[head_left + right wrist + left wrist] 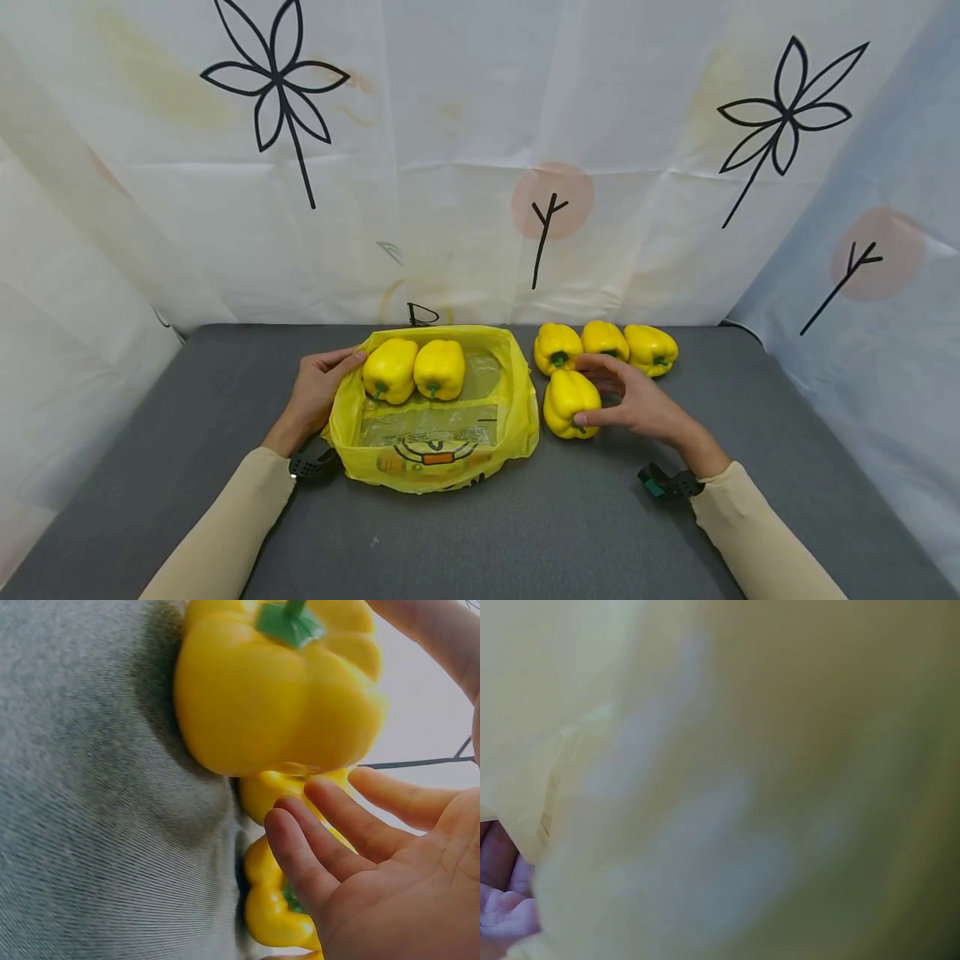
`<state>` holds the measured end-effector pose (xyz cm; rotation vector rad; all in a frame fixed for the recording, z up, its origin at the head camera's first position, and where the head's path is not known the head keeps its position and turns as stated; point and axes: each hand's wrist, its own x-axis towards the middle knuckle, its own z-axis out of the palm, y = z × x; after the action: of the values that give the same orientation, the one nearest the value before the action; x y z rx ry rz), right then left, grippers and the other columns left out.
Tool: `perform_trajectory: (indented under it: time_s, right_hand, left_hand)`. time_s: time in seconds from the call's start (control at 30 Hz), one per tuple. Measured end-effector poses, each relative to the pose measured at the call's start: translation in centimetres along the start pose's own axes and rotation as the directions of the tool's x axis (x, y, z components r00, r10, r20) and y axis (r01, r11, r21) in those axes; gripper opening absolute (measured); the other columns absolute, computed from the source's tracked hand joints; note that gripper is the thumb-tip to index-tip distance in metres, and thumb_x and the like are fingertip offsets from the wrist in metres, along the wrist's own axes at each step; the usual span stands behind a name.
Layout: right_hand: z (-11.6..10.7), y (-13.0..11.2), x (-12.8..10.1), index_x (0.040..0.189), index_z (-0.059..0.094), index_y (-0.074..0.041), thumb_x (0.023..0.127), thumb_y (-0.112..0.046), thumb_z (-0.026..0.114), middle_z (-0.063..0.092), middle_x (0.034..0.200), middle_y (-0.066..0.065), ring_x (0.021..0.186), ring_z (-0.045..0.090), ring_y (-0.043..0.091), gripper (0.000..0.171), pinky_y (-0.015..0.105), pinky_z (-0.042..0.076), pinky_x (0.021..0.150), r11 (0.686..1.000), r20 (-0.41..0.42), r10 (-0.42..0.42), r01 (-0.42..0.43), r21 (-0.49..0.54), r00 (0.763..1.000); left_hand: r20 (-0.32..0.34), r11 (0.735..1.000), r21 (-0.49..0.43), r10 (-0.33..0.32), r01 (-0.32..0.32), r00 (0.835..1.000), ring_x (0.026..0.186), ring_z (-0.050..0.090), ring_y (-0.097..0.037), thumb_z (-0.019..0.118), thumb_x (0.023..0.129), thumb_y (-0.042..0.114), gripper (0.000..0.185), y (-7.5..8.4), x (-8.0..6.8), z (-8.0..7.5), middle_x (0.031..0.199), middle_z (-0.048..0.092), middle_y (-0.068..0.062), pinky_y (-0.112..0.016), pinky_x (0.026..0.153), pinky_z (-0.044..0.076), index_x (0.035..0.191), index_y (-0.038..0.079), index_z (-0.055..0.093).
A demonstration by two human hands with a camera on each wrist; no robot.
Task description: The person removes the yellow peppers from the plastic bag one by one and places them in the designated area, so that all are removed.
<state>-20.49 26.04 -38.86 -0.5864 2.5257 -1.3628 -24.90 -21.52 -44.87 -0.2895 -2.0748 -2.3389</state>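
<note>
A yellow plastic bag [435, 433] lies open on the grey table [525, 533], and two yellow bell peppers [390, 369] [439, 367] sit in its far part. My left hand [347, 367] grips the bag's left rim, thumb on top. In the left wrist view the bag [780, 750] is a close blur, with my left hand [502, 900] barely showing. My right hand [600, 392] is spread round a fourth pepper [566, 400] just right of the bag, thumb at its near side. In the right wrist view my right hand [360, 847] is open with straight fingers, a gap away from that pepper [277, 690].
Three more yellow peppers [557, 347] [604, 338] [651, 348] stand in a row behind my right hand. A white curtain with flower prints [480, 167] closes off the back and both sides of the table.
</note>
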Motion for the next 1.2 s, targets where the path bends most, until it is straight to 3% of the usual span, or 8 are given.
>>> perform_trajectory:
  time_s: [0.67, 1.0, 1.2]
  right_hand:
    - [-0.9, -2.0, -0.3, 0.154, 0.037, 0.003, 0.091, -0.015, 0.080, 0.042, 0.152, 0.023, 0.136, 0.044, 0.046, 0.079, 0.063, 0.039, 0.111, 0.997, -0.052, -0.081, 0.081, -0.004, 0.995]
    - [-0.2, -5.0, 0.9, 0.154, 0.040, -0.007, 0.090, -0.017, 0.080, 0.042, 0.154, 0.018, 0.139, 0.042, 0.040, 0.077, 0.064, 0.036, 0.113, 0.991, -0.050, -0.119, 0.122, 0.061, 0.992]
    - [0.5, -7.4, 2.4, 0.153, 0.041, -0.006, 0.091, -0.012, 0.079, 0.045, 0.151, 0.015, 0.137, 0.043, 0.036, 0.073, 0.061, 0.035, 0.115, 0.976, -0.091, -0.168, 0.178, 0.126, 0.982]
  left_hand:
    - [-0.012, 1.000, 0.000, -0.012, 0.012, 1.000, 0.094, 0.074, -0.014, 0.064, 0.103, 0.019, 0.051, 0.1, -0.1, 0.1, 0.110, 0.074, 0.005, -0.029, 0.080, 0.061, 0.139, -0.015, 0.052]
    - [-0.006, 1.000, 0.001, -0.004, 0.004, 1.000, 0.093, 0.074, -0.014, 0.064, 0.103, 0.018, 0.051, 0.1, 0.0, 0.1, 0.110, 0.074, 0.004, -0.029, 0.080, 0.061, 0.138, -0.016, 0.051]
    - [-0.009, 1.000, 0.000, 0.000, 0.000, 1.000, 0.092, 0.074, -0.014, 0.064, 0.103, 0.018, 0.050, 0.0, 0.0, 0.1, 0.109, 0.074, 0.004, -0.029, 0.079, 0.062, 0.138, -0.016, 0.052]
